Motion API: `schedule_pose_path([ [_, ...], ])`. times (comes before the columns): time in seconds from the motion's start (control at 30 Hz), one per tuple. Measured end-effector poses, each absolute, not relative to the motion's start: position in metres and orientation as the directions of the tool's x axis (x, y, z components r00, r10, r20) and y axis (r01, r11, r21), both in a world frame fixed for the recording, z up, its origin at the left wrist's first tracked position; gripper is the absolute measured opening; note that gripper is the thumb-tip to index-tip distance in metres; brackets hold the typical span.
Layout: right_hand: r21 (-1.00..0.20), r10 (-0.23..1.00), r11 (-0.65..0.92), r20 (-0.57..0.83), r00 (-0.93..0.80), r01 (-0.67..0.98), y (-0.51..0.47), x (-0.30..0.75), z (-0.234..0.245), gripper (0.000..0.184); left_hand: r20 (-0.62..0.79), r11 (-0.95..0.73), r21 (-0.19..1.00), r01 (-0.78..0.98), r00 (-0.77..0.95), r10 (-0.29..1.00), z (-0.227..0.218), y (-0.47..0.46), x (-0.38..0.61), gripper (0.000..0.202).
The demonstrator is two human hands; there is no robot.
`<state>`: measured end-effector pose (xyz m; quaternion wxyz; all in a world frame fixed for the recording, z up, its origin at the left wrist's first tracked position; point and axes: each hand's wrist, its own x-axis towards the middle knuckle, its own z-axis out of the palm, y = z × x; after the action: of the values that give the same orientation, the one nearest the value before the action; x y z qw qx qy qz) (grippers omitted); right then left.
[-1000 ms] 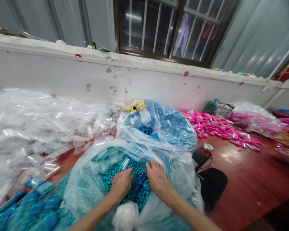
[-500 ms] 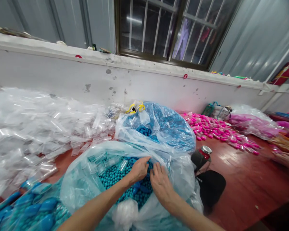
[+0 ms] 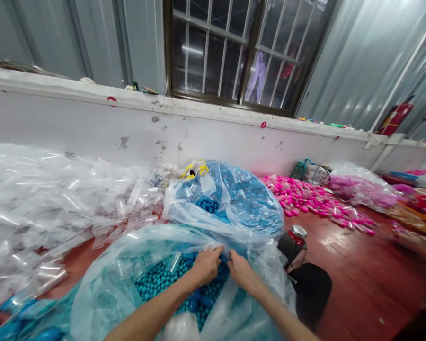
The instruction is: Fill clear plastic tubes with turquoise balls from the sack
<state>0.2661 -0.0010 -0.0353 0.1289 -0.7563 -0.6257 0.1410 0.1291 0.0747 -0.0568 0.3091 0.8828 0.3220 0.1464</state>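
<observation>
A large clear plastic bag (image 3: 110,284) lies open in front of me, filled with small turquoise beads (image 3: 158,279) and a few darker blue pieces (image 3: 202,300). Both hands reach into its far side. My left hand (image 3: 206,265) is curled, with its fingertips pinched at the bag's far rim. My right hand (image 3: 243,272) is beside it, fingers bent and pressed onto the same fold of plastic. What the fingers pinch is hidden, apart from the plastic film.
A second bag of blue beads (image 3: 241,199) sits just behind. A heap of clear small bags (image 3: 57,194) fills the left. Pink pieces (image 3: 315,201) spread over the red floor at right. A dark bottle with a metal cap (image 3: 293,241) stands beside the bag.
Both hands moved from the middle of the beads to the bag's far rim and came together. The view tilted up slightly.
</observation>
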Motion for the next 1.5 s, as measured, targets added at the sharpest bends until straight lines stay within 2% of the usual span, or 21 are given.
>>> schedule_pose_path([
  [0.13,-0.555,0.962,-0.253,-0.061,0.265,0.792,0.014,0.286,-0.047,0.040,0.035,-0.658,0.508,0.556,0.750,0.661,-0.055,0.074,0.130,0.054],
  [0.2,-0.546,0.936,-0.310,-0.033,0.349,0.778,0.021,0.296,-0.050,0.039,0.007,-0.627,0.484,0.611,0.714,0.701,-0.050,0.080,0.134,0.056],
  [0.27,-0.417,0.921,-0.313,0.086,0.380,0.853,0.024,0.304,-0.055,0.040,0.005,-0.600,0.455,0.658,0.672,0.741,-0.046,0.087,0.139,0.056],
  [0.33,-0.240,0.929,-0.286,0.170,0.330,0.928,0.023,0.309,-0.062,0.045,0.026,-0.610,0.423,0.669,0.665,0.747,-0.044,0.088,0.142,0.057],
  [0.37,-0.169,0.940,-0.270,0.165,0.298,0.948,0.022,0.310,-0.066,0.048,0.037,-0.624,0.408,0.666,0.671,0.741,-0.045,0.085,0.142,0.058],
  [0.43,-0.110,0.963,-0.248,0.083,0.258,0.962,0.021,0.312,-0.069,0.051,0.024,-0.627,0.396,0.671,0.675,0.738,-0.046,0.074,0.138,0.057],
  [0.5,-0.106,0.968,-0.249,0.012,0.252,0.963,0.023,0.314,-0.066,0.050,-0.031,-0.614,0.419,0.669,0.686,0.727,-0.044,0.058,0.131,0.049],
  [0.6,-0.140,0.961,-0.273,-0.081,0.264,0.952,0.034,0.319,-0.055,0.042,-0.123,-0.601,0.526,0.602,0.753,0.647,-0.033,0.037,0.122,0.040],
  [0.73,-0.173,0.962,-0.258,-0.134,0.237,0.951,0.043,0.322,-0.046,0.039,-0.126,-0.530,0.732,0.429,0.849,0.513,-0.023,0.019,0.123,0.047],
  [0.8,-0.177,0.963,-0.255,-0.140,0.232,0.951,0.042,0.321,-0.047,0.039,-0.104,-0.482,0.782,0.394,0.846,0.523,-0.023,0.014,0.126,0.056],
  [0.9,-0.163,0.961,-0.266,-0.119,0.249,0.950,0.034,0.317,-0.053,0.039,-0.108,-0.440,0.745,0.501,0.742,0.662,-0.021,0.009,0.119,0.059],
  [1.0,-0.164,0.967,-0.248,-0.093,0.235,0.955,0.022,0.312,-0.056,0.044,-0.122,-0.391,0.624,0.676,0.579,0.806,-0.014,0.001,0.095,0.051],
  [1.07,-0.155,0.979,-0.199,-0.064,0.191,0.968,0.013,0.309,-0.055,0.044,-0.135,-0.359,0.541,0.761,0.500,0.856,-0.010,-0.008,0.075,0.043],
  [1.13,-0.108,0.989,-0.145,-0.008,0.145,0.984,0.003,0.304,-0.050,0.040,-0.183,-0.355,0.529,0.771,0.512,0.839,-0.007,-0.018,0.059,0.035],
  [1.27,-0.007,0.992,-0.085,0.091,0.085,0.996,-0.009,0.289,-0.036,0.024,-0.239,-0.391,0.626,0.675,0.643,0.728,-0.010,-0.028,0.049,0.035],
  [1.4,-0.113,0.996,-0.089,0.020,0.091,0.990,-0.015,0.288,-0.028,0.027,-0.217,-0.353,0.667,0.656,0.624,0.750,-0.018,-0.026,0.054,0.031],
  [1.5,-0.161,0.987,-0.156,-0.073,0.146,0.975,-0.020,0.294,-0.032,0.018,-0.214,-0.361,0.656,0.663,0.622,0.754,-0.019,-0.026,0.056,0.032],
])
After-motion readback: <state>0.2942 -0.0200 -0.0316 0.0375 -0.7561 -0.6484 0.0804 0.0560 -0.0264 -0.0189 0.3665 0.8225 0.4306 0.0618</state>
